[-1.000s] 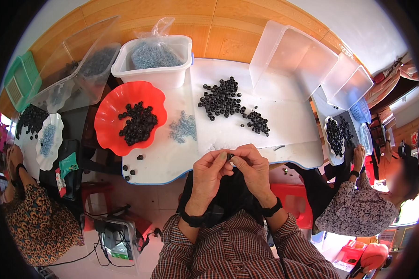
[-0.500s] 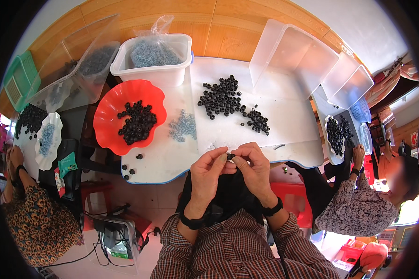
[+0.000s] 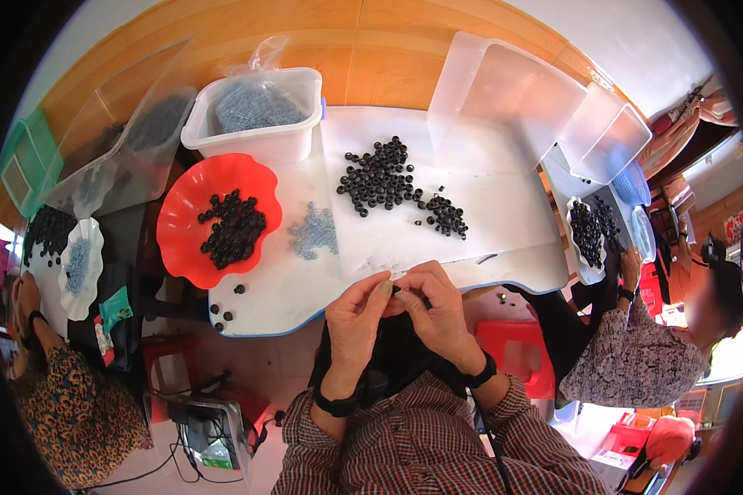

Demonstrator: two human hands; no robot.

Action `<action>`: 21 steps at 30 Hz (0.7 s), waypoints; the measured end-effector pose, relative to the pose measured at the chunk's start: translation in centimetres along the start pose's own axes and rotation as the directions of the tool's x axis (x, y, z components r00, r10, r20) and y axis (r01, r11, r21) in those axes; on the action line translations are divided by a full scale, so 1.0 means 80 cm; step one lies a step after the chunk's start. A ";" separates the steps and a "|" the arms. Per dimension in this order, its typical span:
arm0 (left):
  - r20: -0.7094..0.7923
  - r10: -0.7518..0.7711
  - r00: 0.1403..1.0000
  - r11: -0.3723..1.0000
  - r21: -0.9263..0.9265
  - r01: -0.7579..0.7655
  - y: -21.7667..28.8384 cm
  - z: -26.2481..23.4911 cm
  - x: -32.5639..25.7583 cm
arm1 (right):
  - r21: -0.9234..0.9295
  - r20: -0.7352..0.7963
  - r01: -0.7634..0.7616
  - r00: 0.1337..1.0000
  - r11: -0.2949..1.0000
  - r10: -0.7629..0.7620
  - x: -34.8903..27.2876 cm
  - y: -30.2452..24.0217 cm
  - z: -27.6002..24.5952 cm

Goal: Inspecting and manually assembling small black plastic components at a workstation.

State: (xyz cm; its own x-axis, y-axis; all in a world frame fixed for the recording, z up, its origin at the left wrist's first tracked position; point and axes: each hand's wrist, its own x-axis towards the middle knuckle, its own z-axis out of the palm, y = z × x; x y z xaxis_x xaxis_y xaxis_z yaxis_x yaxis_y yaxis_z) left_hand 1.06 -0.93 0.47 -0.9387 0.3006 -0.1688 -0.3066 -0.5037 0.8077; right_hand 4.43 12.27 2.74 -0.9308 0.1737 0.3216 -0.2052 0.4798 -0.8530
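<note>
White worktop (image 3: pixel 504 206) carries loose black beads (image 3: pixel 384 177) beyond the grip; left hand (image 3: pixel 357 318) and right hand (image 3: pixel 439 309) pinch one small piece (image 3: pixel 396 289) together, assembly apparently underway, next move needing fine fingertip alignment

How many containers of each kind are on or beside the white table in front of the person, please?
Red scalloped bowl: 1
White tub holding a bag of small grey parts: 1
Clear plastic bins: 3, one at the left, two at the right
Green basket: 1
Total: 6
</note>
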 end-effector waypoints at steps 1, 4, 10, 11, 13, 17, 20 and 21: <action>-0.008 -0.005 1.000 1.000 0.026 0.005 0.000 0.000 -0.001 | -0.028 -0.006 0.038 0.999 0.999 -0.038 -0.001 0.001 0.001; 0.004 0.010 1.000 0.999 0.047 -0.010 -0.004 0.000 0.000 | -0.069 -0.022 0.080 0.996 0.994 -0.082 -0.005 0.001 0.005; 0.007 -0.042 0.999 0.995 0.094 0.041 -0.005 -0.003 0.001 | -0.093 -0.005 0.065 0.998 0.994 -0.066 -0.011 0.003 0.004; 0.007 -0.043 0.999 0.995 0.095 0.042 -0.006 -0.005 0.001 | -0.080 0.014 0.051 0.999 0.995 -0.050 -0.012 0.003 0.004; 0.025 -0.065 0.998 0.995 0.071 0.063 -0.007 -0.007 0.002 | -0.039 0.041 0.006 0.999 0.999 -0.005 -0.013 0.003 0.000; 0.043 -0.102 0.994 0.994 0.052 0.100 -0.003 -0.012 0.004 | 0.074 0.087 -0.078 0.994 0.994 0.072 -0.011 -0.010 -0.010; 0.110 -0.097 0.989 0.991 -0.084 0.106 -0.001 -0.021 0.006 | 0.267 0.066 -0.106 0.994 0.958 0.091 -0.017 -0.006 -0.006; 0.138 -0.085 0.987 0.985 -0.138 0.104 -0.001 -0.025 0.006 | 0.273 0.071 -0.108 0.993 0.956 0.092 -0.017 -0.008 -0.006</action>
State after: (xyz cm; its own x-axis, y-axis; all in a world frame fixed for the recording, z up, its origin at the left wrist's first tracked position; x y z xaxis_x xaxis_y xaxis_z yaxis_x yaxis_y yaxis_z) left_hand 0.36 -2.36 -0.83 -0.8784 0.4513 -0.1571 -0.4213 -0.5763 0.7003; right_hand 5.95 12.11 3.04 -0.9648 0.1558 0.2120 -0.1783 0.2054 -0.9623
